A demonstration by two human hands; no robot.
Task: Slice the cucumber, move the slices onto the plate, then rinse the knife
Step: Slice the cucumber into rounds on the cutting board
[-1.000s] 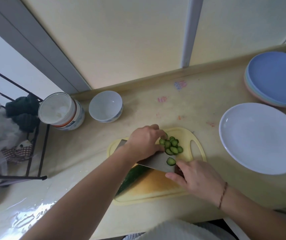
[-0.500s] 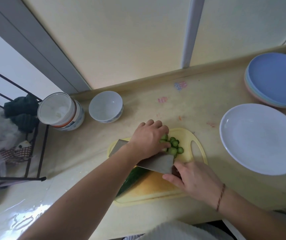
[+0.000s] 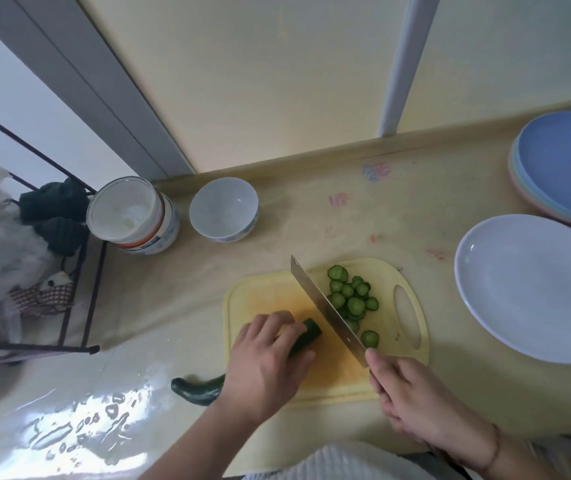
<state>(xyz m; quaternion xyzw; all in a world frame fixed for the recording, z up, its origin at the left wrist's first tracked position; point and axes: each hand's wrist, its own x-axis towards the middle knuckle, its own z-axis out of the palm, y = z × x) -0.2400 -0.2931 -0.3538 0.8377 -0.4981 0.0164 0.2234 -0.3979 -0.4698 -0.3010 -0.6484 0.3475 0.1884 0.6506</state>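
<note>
I grip the knife (image 3: 325, 315) in my right hand (image 3: 412, 400); my left hand (image 3: 263, 362) holds the cucumber (image 3: 306, 336) on the board (image 3: 311, 386). Slices (image 3: 351, 299) are piled beyond the blade; most remains uncut, the plate (image 3: 533, 289) is bare and the rinse is undone.

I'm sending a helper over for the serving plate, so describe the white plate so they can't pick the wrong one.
Start at the yellow cutting board in the middle of the counter. Right of its handle hole lies the white plate, single and bare. The other plates, behind it near the wall, are a coloured stack with a blue one on top.
</note>
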